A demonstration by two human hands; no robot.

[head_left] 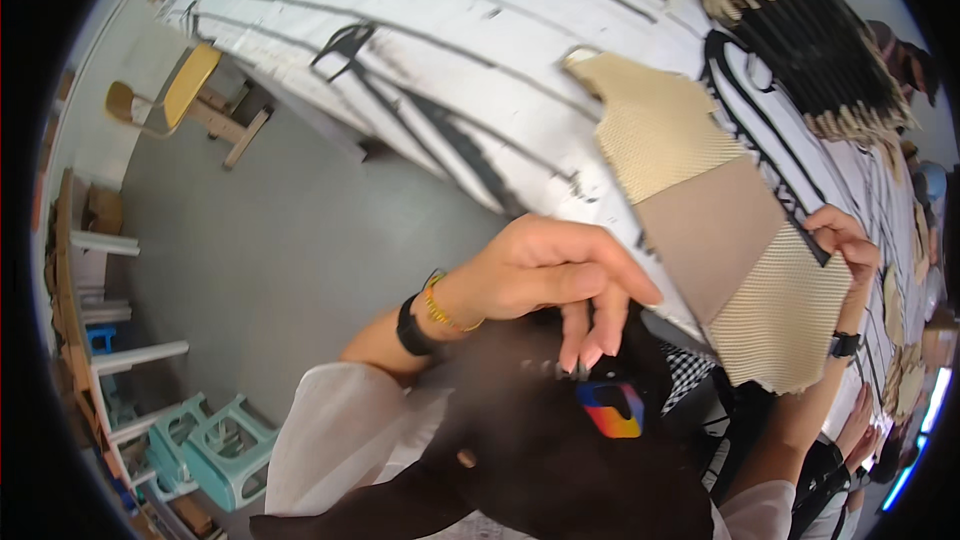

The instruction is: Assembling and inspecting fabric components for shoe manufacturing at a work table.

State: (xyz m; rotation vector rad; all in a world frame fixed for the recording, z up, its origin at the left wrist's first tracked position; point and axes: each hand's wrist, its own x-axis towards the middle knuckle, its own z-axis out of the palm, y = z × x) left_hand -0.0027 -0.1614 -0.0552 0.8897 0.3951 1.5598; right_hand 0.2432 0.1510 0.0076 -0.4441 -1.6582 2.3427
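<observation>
My right hand (845, 240) grips the edge of a beige fabric panel (710, 230) with its thumb and fingers. Textured mesh covers both ends of this panel, and a smooth tan band crosses its middle. Along the far edge lies a black strap (735, 105), one end of it close to my right fingertips; whether they pinch it too I cannot tell. To the left of the panel, my left hand (560, 275) hovers over my dark apron (490, 440). Its fingers are loosely bent and apart, with nothing visible in them.
The white table cover (480, 30) has dark stripes. A black strap (420, 110) lies along its near edge. At the upper right is a stack of black-and-beige pieces (815, 50). A yellow chair (185, 90) and green stools (225, 450) stand left. Another person's hands (860, 430) show right.
</observation>
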